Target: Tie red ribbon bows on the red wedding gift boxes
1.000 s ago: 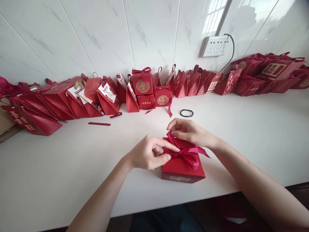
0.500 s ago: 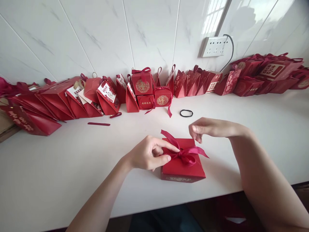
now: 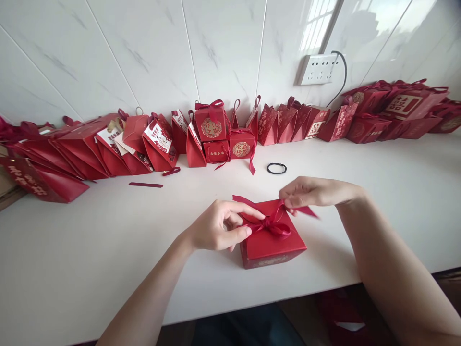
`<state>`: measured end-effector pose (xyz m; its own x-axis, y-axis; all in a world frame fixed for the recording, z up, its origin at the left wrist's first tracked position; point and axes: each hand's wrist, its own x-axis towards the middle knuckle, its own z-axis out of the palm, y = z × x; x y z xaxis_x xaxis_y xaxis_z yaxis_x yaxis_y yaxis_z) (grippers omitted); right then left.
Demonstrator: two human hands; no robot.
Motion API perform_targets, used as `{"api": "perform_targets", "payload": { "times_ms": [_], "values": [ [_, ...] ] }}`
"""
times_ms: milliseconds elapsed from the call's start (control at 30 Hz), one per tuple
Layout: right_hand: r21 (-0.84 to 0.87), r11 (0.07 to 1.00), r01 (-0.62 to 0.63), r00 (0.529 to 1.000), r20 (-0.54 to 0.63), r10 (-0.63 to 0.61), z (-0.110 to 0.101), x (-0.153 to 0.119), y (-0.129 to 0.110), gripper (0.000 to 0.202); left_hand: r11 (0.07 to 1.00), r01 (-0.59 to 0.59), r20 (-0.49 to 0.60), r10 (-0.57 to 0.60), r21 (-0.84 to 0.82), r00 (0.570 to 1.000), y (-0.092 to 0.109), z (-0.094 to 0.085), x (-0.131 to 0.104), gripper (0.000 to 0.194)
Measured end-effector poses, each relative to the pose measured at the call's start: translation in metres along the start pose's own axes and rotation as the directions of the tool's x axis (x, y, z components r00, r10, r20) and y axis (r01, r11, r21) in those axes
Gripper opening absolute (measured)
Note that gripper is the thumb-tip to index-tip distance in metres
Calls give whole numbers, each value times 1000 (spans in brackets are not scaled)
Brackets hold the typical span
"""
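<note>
Left hand (image 3: 219,230) pinches the ribbon bow (image 3: 271,225) on the red box (image 3: 272,242); right hand (image 3: 306,192) grips a ribbon tail, pinched shut, just right.

From my feed, the left hand (image 3: 219,231) covers the nine o'clock edge of the red box (image 3: 274,245) — its fingertips hide where the ribbon (image 3: 271,224) knots. Both forearms run off at six o'clock. The row of red bags (image 3: 54,154) is cut at nine o'clock, and their gold print is too small to read.
</note>
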<state>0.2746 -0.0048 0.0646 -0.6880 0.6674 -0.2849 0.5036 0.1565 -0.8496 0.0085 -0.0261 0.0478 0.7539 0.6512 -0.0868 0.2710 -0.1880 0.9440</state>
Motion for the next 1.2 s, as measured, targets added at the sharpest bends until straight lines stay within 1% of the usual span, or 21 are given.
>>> {"api": "perform_targets", "payload": {
  "times_ms": [67,133,200,267,333,400,467,567,667,733,833,933,1000,1100,1200],
  "values": [
    [39,999,32,987,-157,-26,-1,4,1,37,1000,-2,0,2,-6,1000,0,0,0,40],
    [84,995,47,952,-304,-19,0,10,2,36,1000,-2,5,2,-13,1000,0,1,0,44],
    [138,988,65,917,-399,-4,3,16,3,34,1000,-3,19,3,-24,1000,0,2,1,47],
    [192,977,95,892,-451,2,7,21,4,33,999,-1,37,2,-38,999,0,3,1,49],
    [226,967,116,884,-467,3,11,26,5,31,999,2,49,1,-53,999,0,3,1,50],
    [225,969,101,885,-465,15,14,30,5,28,997,6,59,-2,-75,998,-1,4,2,50],
    [184,982,51,885,-465,41,17,34,7,26,994,11,75,-3,-111,997,-1,4,2,50],
    [77,997,-23,864,-500,59,20,38,9,24,985,24,91,-8,-170,996,-2,4,3,50],
    [-10,999,-38,849,-527,28,21,39,10,23,978,36,69,-22,-205,997,-3,5,5,47],
    [-31,999,-28,834,-551,7,21,38,8,21,975,44,61,-31,-220,998,-3,6,5,47],
    [-2,1000,-7,792,-610,4,23,39,6,20,970,52,79,-34,-237,996,-4,7,6,52],
    [68,998,12,736,-676,38,26,44,6,19,973,54,94,-34,-223,995,-5,7,5,56],
    [97,995,1,711,-700,67,30,48,7,20,977,47,82,-31,-207,996,-4,7,5,55],
    [133,991,-15,704,-703,105,36,54,8,19,984,37,45,-30,-174,999,-3,5,4,51],
    [169,985,10,697,-708,115,41,56,6,19,985,46,29,-42,-167,999,0,1,2,49]
  ]
}}
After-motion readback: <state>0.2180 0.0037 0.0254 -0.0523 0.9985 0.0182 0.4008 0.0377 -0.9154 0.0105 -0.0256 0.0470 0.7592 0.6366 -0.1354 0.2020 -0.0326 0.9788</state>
